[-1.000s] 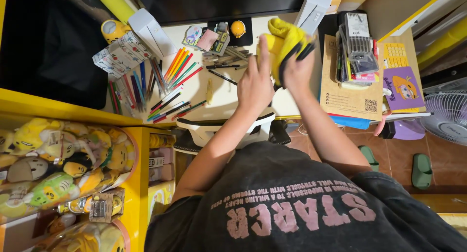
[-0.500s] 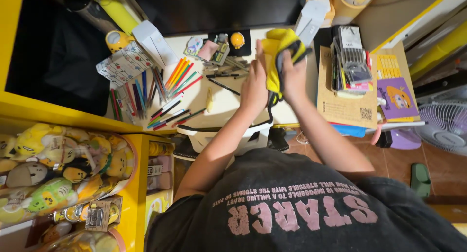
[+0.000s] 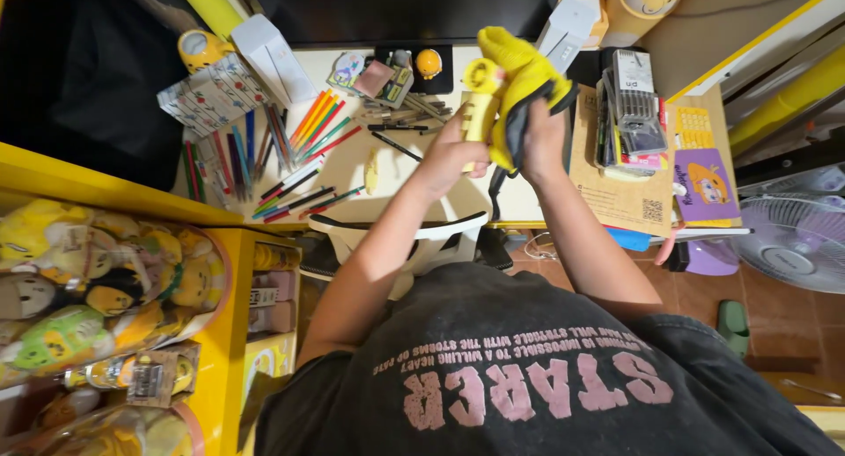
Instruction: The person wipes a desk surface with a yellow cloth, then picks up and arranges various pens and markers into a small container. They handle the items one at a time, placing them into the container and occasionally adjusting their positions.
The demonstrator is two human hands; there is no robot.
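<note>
My right hand [image 3: 543, 142] grips a yellow plush pouch [image 3: 521, 64] with a black edge and holds it up over the pale desk [image 3: 352, 164]. My left hand [image 3: 447, 155] is closed round a pale yellow tube-shaped item with a round yellow end [image 3: 479, 99], upright and touching the pouch's left side. A dark strap [image 3: 498, 181] hangs down from the pouch between my two hands. The inside of the pouch is hidden.
Coloured pencils [image 3: 319, 126] and pens lie spread over the desk's left half beside a patterned box [image 3: 204, 91]. A stack of pen packs [image 3: 635, 99] on a brown card sheet [image 3: 616, 187] sits right. Plush toys [image 3: 97, 280] fill the yellow shelf left; a fan [image 3: 797, 240] stands right.
My left hand, flat against the pouch before, now grips a pale yellow tube beside it. Both hands have risen slightly with the pouch.
</note>
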